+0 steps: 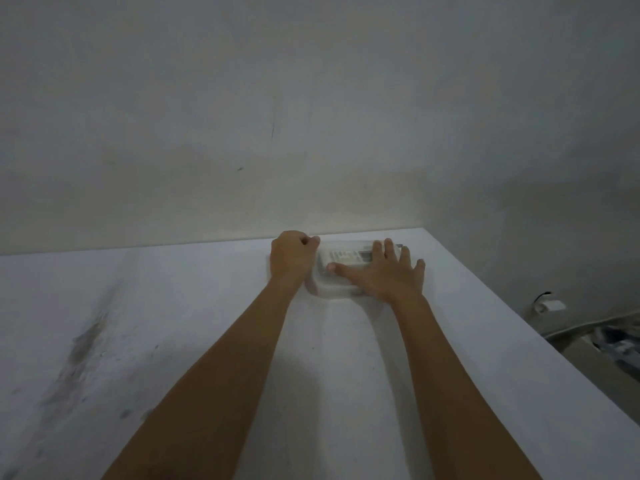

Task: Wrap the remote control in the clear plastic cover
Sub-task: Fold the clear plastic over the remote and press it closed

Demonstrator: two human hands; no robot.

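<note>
A white remote control (346, 257) lies sideways on the white table (173, 341) near its far edge, by the wall. A clear plastic cover (329, 289) lies over and around it, its near edge showing as a pale rounded outline. My right hand (388, 271) rests flat with spread fingers on the remote's right part, the thumb stretched left along its near side. My left hand (291, 258) is curled into a fist at the remote's left end, pinching the cover's edge there. The remote's right end is hidden under my fingers.
A grey wall (311, 116) rises right behind the table's far edge. The table's right edge (519, 323) runs diagonally; beyond it on the floor lie a white plug (550, 305), a cable and a blurred dark object (620, 344). Dark smudges (86, 341) mark the tabletop's left.
</note>
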